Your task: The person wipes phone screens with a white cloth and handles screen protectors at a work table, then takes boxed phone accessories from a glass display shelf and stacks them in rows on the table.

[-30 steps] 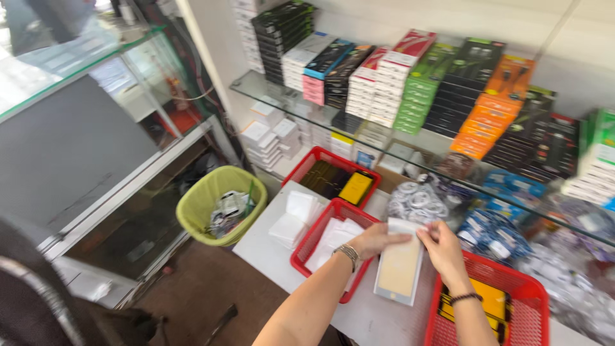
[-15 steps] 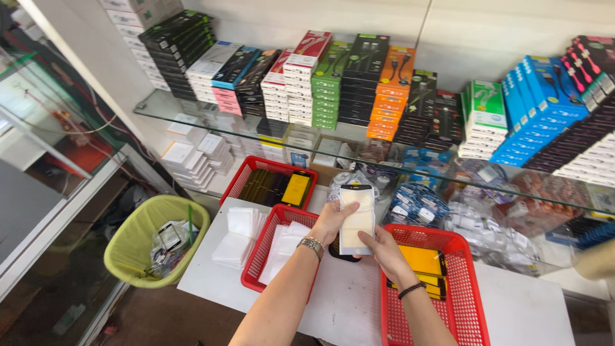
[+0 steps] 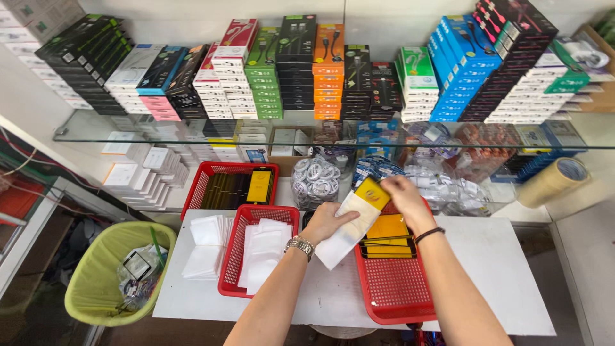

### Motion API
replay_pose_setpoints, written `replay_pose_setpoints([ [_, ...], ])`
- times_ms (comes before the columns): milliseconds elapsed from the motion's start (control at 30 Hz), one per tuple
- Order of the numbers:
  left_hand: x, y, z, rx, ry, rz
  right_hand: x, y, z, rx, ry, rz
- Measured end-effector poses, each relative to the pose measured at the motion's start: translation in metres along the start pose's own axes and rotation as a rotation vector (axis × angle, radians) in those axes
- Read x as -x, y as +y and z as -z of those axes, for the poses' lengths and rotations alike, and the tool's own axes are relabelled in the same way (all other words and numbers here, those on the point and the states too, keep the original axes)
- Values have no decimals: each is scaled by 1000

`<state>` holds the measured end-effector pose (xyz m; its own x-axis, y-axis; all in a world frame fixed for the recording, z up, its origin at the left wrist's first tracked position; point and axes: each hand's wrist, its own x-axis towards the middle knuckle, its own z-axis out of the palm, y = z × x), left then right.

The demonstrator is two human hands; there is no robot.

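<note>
My left hand (image 3: 328, 222) grips a flat white sleeve (image 3: 343, 236) over the white table (image 3: 493, 269), a metal watch on its wrist. My right hand (image 3: 402, 195) pinches a yellow flat pack (image 3: 372, 193) that sticks out of the sleeve's top end. Both hands hover at the left edge of a red mesh basket (image 3: 394, 288) holding a stack of yellow and black flat packs (image 3: 386, 234). A dark band sits on my right wrist.
A second red basket (image 3: 230, 253) with white sleeves and a loose pile of them (image 3: 206, 247) lie left. Behind stands a red basket (image 3: 200, 186) of dark packs. A green bin (image 3: 96, 282), a glass shelf (image 3: 160, 131) of stacked boxes, bagged cables (image 3: 317, 179) and a tape roll (image 3: 554, 181) surround the table.
The view swung right and squared up to the shelves. The sleeve in my hands went from upright to slanted over the basket's edge, with the yellow pack now showing at its top.
</note>
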<state>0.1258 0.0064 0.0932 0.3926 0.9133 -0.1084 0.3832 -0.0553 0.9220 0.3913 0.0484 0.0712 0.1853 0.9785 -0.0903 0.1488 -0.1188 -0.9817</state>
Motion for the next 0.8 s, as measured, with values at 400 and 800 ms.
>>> replay_pose_setpoints([
  [400, 26, -23, -6, 24, 153, 10, 53, 101, 62, -346, 459, -243],
  [800, 109, -150, 100, -352, 609, 440, 58, 126, -10, -201, 288, -441],
])
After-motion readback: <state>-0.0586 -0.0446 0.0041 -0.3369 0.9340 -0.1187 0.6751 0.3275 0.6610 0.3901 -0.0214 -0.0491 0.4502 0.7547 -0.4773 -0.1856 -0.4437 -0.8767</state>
